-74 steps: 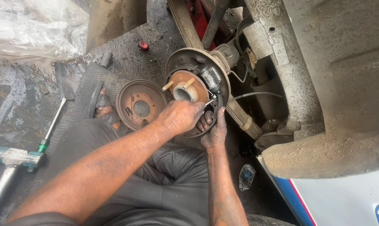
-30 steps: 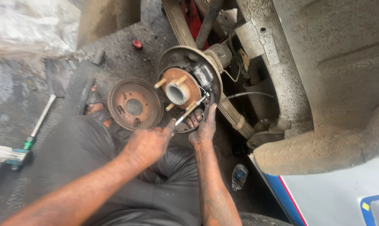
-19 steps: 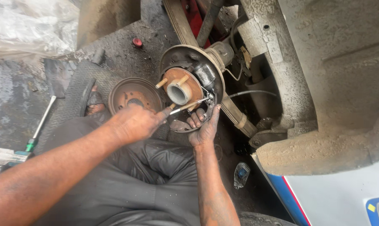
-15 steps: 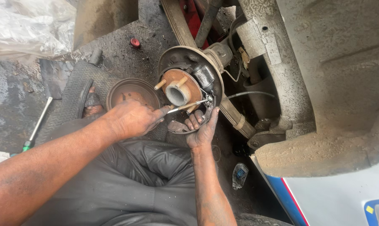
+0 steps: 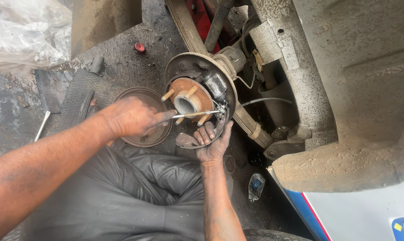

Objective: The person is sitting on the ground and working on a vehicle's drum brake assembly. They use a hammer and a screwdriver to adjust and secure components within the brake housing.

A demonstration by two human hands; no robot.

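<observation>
A rusty wheel hub (image 5: 188, 100) with studs sits on a round backing plate (image 5: 179, 67) under a vehicle. My left hand (image 5: 133, 118) grips a thin metal tool (image 5: 195, 114) whose tip reaches the spring area (image 5: 220, 110) at the hub's right side. My right hand (image 5: 211, 143) holds the curved brake shoe (image 5: 186, 142) up against the bottom of the plate, fingers spread along it. The wheel cylinder (image 5: 215, 84) sits at the upper right of the hub.
A removed brake drum (image 5: 141, 136) lies on the ground left of the hub, partly behind my left hand. A leaf spring (image 5: 251, 129), a cable (image 5: 266, 100), the wheel arch (image 5: 345, 156), a red cap (image 5: 139, 47), plastic sheeting (image 5: 23, 31) and a small bottle (image 5: 255, 185) surround me.
My left hand came off the hub, drew back, then returned holding the thin tool and pushed its tip to the hub's right side. My right hand stayed on the brake shoe.
</observation>
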